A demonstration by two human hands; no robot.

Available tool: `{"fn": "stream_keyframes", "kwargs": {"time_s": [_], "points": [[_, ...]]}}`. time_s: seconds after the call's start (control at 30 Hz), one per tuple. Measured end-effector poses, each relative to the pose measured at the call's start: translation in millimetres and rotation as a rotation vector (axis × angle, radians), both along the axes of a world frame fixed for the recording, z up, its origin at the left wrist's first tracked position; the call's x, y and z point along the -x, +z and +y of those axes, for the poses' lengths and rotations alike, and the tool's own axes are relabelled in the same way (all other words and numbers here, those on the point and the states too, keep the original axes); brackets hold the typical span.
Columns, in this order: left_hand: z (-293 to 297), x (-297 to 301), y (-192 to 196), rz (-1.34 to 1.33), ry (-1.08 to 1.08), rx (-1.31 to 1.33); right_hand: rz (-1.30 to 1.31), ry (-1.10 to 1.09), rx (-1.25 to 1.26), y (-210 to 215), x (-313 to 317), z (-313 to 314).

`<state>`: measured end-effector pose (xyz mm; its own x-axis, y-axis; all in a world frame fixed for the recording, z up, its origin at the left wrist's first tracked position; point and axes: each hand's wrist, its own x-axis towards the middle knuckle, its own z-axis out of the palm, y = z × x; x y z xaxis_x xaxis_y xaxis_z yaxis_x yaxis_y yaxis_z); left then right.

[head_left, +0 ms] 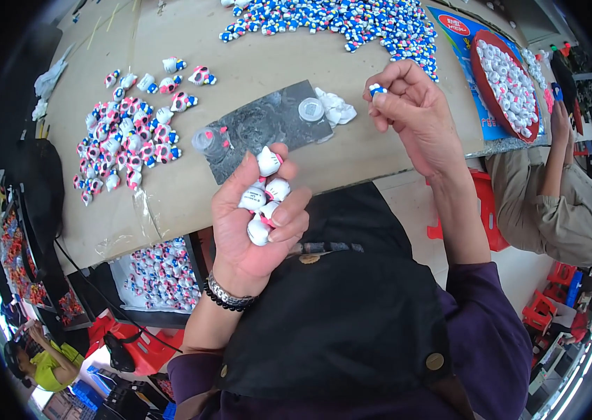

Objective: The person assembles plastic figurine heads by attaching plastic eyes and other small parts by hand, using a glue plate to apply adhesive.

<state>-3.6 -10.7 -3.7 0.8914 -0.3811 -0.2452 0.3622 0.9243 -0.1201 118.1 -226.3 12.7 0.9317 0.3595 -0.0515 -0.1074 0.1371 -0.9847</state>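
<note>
My left hand (236, 248) is cupped round several small white cat-shaped figurine heads (259, 229) with pink parts. One white head (268, 162) sits at its fingertips, held against the thumb. Up and to the right, my right hand (422, 126) pinches a small blue-and-white figurine body (378, 89) between thumb and finger. Between the hands lies a dark grey mat (261, 115). On it stand a small round clear dish (311, 110) and, at its left end, a second clear dish (202, 141) beside some pink bits.
Joined figurines (128, 143) are heaped at the left of the table. Blue-and-white bodies (352, 21) spread across the back. A red bowl (490, 103) of white heads is at the right, near a seated person (555, 203). Crumpled tissue (338, 108) touches the mat. A tray (122, 290) of figurines stands below.
</note>
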Motion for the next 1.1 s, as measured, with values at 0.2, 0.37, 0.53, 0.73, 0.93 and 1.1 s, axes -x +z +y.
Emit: {"fn": "stream_keyframes", "kwargs": {"time_s": [0.2, 0.37, 0.53, 0.73, 0.93, 1.1], "points": [[-4, 9, -3, -0.050, -0.009, -0.144, 0.002, 0.047, -0.050, -2, 4, -5], [-5, 19, -15, -0.044, -0.046, -0.092, 0.037, 0.036, 0.013, 3, 7, 2], [-3, 20, -16, -0.011, -0.021, -0.149, 0.091, 0.029, 0.036, -3, 7, 1], [-1, 15, -2, 0.087, -0.050, -0.244, 0.090, -0.006, 0.021, -7, 7, 0], [0, 20, -16, 0.010, -0.021, -0.298, 0.086, -0.008, 0.046, -5, 11, 6], [0, 20, -14, -0.058, -0.039, -0.197, -0.108, 0.075, 0.217, -1, 6, 11]]}}
